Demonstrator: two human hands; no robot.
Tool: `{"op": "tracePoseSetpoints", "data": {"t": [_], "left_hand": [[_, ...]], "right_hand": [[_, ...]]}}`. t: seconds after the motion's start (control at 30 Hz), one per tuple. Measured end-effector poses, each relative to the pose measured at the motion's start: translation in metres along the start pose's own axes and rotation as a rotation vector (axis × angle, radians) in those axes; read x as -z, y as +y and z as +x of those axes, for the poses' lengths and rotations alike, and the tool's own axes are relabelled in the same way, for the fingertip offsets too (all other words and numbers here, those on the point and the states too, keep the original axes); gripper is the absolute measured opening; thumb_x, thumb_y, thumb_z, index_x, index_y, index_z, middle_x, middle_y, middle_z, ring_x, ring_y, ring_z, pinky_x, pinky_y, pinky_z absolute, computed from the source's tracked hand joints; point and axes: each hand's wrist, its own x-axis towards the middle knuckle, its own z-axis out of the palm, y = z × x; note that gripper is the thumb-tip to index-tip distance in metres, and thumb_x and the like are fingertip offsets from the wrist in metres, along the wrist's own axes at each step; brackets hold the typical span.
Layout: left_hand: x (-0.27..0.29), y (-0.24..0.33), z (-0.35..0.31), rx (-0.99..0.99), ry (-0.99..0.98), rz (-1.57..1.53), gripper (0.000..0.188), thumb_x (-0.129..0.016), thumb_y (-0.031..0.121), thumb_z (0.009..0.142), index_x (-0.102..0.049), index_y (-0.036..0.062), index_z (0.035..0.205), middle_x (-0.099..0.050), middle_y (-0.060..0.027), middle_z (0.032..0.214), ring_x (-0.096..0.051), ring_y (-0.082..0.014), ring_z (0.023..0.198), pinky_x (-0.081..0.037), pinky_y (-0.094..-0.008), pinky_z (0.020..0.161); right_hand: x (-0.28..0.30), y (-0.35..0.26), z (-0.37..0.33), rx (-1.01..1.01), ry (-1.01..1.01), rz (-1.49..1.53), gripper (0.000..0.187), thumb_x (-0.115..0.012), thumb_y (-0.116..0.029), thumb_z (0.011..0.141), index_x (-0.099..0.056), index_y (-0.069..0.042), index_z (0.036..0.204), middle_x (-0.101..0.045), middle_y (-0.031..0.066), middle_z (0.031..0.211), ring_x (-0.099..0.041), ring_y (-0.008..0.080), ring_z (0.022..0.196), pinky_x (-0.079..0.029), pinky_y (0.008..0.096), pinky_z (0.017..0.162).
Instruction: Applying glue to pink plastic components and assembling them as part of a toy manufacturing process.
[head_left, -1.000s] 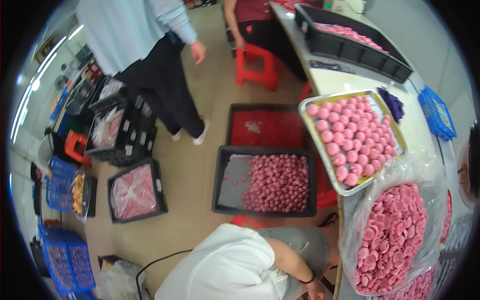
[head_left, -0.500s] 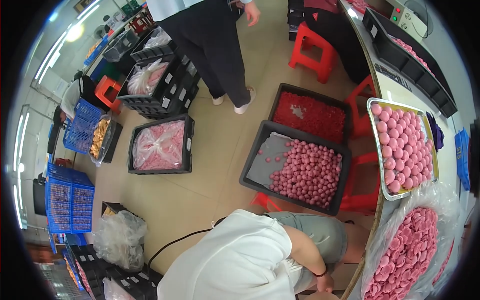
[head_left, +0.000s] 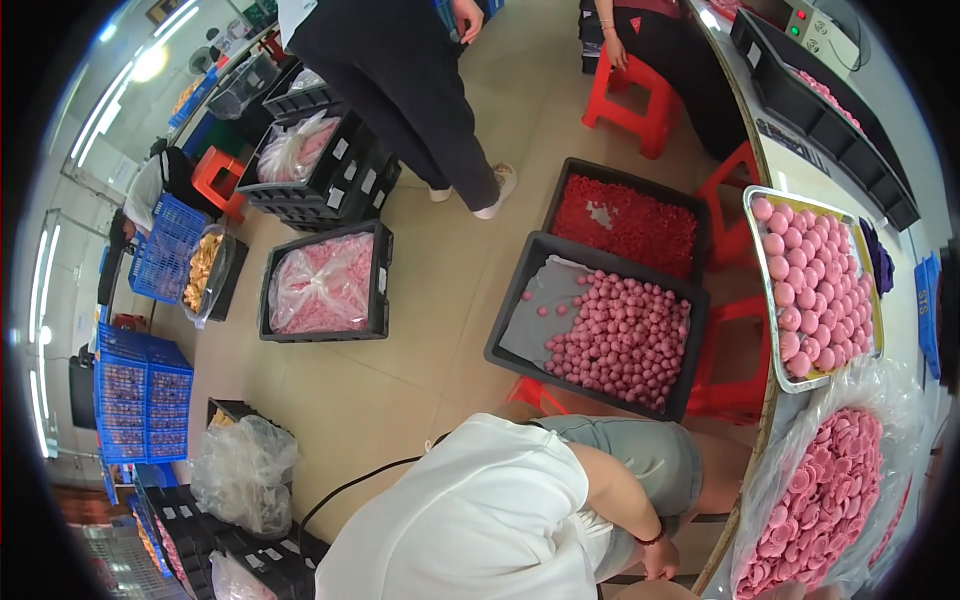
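Observation:
My left hand (head_left: 659,561), with a dark bracelet at its wrist, hangs down by my lap near the lower edge. Too little of its fingers shows to tell open from closed. A rounded skin-coloured patch below it cannot be made out as arm or knee, and my right hand is not seen. To the right, on the worktable (head_left: 741,500), a clear plastic bag (head_left: 748,520) lies around a heap of pink shallow round pieces (head_left: 820,490). Beyond it a metal tray (head_left: 782,372) holds pink balls (head_left: 822,285) in rows. Neither is touched by my left hand.
Beyond my legs stand a black bin (head_left: 503,322) of pink balls and another bin (head_left: 557,205) of small red pieces, among red stools (head_left: 745,350). A person (head_left: 400,90) stands on the aisle. Crates (head_left: 384,290) and blue baskets (head_left: 140,350) line the left.
The view has shifted slightly. The standing person has leaned left, their hand moving left. At the upper right, another person's hand now shows by a red stool. My left hand is nearly where it was.

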Motion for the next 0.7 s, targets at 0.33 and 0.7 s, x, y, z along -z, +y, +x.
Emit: {"op": "tracePoseSetpoints", "data": {"t": [0.33, 0.7], "left_hand": [[-0.006, -0.007, 0.003, -0.004, 0.003, -0.07, 0.017, -0.062, 0.023, 0.067, -0.066, 0.0107, 0.078, -0.064, -0.0045, 0.077, -0.061, -0.0175, 0.074, -0.047, -0.0293, 0.065], [-0.004, -0.008, 0.002, 0.014, -0.006, -0.126, 0.018, -0.062, 0.023, 0.068, -0.065, 0.0102, 0.08, -0.064, -0.0042, 0.078, -0.06, -0.0171, 0.076, -0.046, -0.0288, 0.066]], "right_hand": [[0.043, -0.006, -0.023, 0.217, 0.239, -0.501, 0.014, -0.046, -0.016, 0.084, -0.05, -0.005, 0.092, -0.048, 0.0038, 0.082, -0.039, 0.0186, 0.076, -0.031, 0.0326, 0.066], [0.077, -0.011, -0.047, 0.302, 0.433, -0.951, 0.012, -0.047, -0.01, 0.083, -0.05, 0.0, 0.088, -0.049, 0.0103, 0.075, -0.048, 0.0205, 0.066, -0.039, 0.027, 0.06]]}}
